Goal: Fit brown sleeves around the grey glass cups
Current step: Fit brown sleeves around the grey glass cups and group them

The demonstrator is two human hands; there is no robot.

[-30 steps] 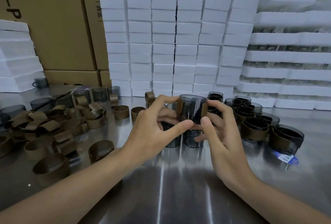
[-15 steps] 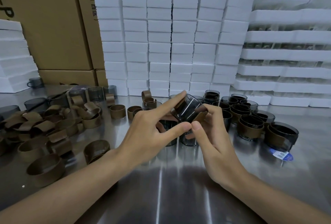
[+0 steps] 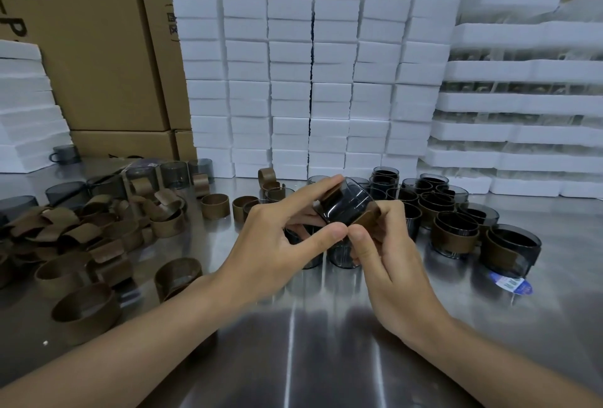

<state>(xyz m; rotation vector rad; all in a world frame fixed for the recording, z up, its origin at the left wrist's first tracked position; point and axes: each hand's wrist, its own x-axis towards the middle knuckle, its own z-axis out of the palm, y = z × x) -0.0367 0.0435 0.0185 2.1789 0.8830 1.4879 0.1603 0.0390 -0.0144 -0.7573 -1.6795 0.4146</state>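
Slippage of the grey glass cup (image 3: pixel 347 208) is the main hazard. It is held clear of the worktop (image 3: pixel 293 358) by fingertip pressure alone, and smooth, tilted glass could be dropped onto the bare cups (image 3: pixel 341 256) standing directly below it, where chipping is likely. A second fault is possible: the brown sleeve (image 3: pixel 367 218), whose ends are seen at opposite sides of the cup, could be closed askew or spring open if one end is released early.

The left hand (image 3: pixel 277 241) is clamped on the cup, with the index finger over the top and the thumb below. The right hand (image 3: pixel 388 244) is clamped on the sleeve end and the cup wall.

The cup is tilted, and its axis runs from lower left to upper right. The mouth appears to be turned up and to the right, though this is not certain. Loose sleeves (image 3: pixel 81 231) lie well to the left of the cup, and sleeved cups (image 3: pixel 455 238) stand near it on the right.
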